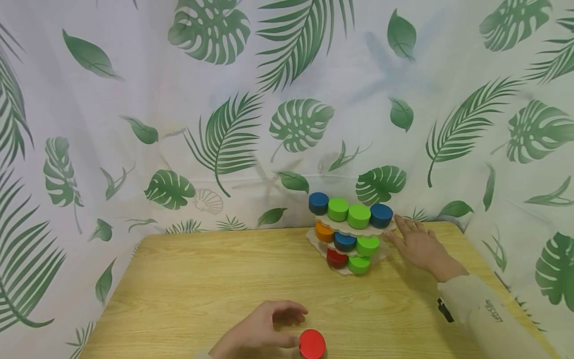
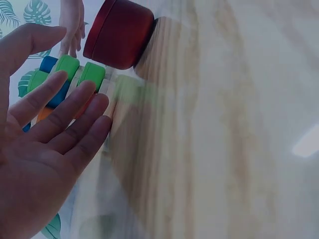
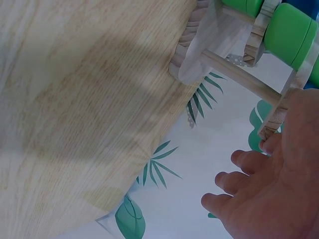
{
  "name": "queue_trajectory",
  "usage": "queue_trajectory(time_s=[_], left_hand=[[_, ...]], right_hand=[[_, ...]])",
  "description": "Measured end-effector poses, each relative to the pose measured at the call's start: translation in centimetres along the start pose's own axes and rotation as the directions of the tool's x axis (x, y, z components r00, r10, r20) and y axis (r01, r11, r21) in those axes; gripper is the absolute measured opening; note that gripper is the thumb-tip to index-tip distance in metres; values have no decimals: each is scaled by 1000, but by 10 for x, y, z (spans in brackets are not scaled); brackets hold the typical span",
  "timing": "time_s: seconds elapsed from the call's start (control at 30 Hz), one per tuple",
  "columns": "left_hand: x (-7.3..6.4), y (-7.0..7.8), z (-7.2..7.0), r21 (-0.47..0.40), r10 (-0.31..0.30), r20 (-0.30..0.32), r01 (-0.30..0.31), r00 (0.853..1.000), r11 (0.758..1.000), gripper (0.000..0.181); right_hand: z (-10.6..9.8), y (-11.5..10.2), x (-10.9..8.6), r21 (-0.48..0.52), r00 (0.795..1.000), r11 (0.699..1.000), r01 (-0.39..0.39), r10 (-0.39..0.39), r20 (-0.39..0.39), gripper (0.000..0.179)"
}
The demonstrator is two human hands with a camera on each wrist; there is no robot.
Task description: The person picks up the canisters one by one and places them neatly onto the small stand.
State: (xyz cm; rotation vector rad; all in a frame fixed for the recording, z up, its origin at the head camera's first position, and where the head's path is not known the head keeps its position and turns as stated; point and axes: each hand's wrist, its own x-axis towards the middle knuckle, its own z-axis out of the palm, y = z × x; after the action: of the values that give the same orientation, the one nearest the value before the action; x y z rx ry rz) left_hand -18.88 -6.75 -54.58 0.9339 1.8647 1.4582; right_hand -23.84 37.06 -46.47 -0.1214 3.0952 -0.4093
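Note:
My left hand [image 1: 273, 326] is beside a red cylinder [image 1: 312, 344] at the table's near edge, fingers loosely spread and thumb close to its side. In the left wrist view that cylinder [image 2: 122, 34] stands just past the fingertips, a seam line near its top. My right hand [image 1: 419, 247] holds the right end of the top tier of a wooden stand [image 1: 354, 229], thumb and index finger at the board's edge. The stand's tiers carry blue cylinders [image 1: 381, 215], green cylinders [image 1: 359, 216], an orange cylinder [image 1: 325, 232] and a dark red cylinder [image 1: 337, 258].
The stand is at the back right of the wooden table [image 1: 215, 274], near the leaf-patterned curtain [image 1: 242, 80] that hangs behind and along both sides. A wooden dowel [image 3: 241, 77] joins its tiers. The table's edge [image 3: 164, 132] runs just past the stand.

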Motion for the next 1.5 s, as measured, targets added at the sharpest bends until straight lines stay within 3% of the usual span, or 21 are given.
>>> queue_trajectory(time_s=[0.3,0.73,1.03,1.5], left_hand=[[-6,4,6,-113,-117,74,125,990,986,59],[-3,2,13,-10,-133,72,134,988,991,56],[-4,4,20,0,-215,36,215,976,977,54],[-1,-1,27,57,-189,-27,191,982,980,50]], right_hand=[[0,0,0,4,1000,1000,-3,3,0,83],[-1,-2,-1,5,1000,1000,0,0,0,82],[0,-2,-1,-8,1000,1000,5,-5,-8,82],[3,0,0,-41,1000,999,-13,12,-17,82]])
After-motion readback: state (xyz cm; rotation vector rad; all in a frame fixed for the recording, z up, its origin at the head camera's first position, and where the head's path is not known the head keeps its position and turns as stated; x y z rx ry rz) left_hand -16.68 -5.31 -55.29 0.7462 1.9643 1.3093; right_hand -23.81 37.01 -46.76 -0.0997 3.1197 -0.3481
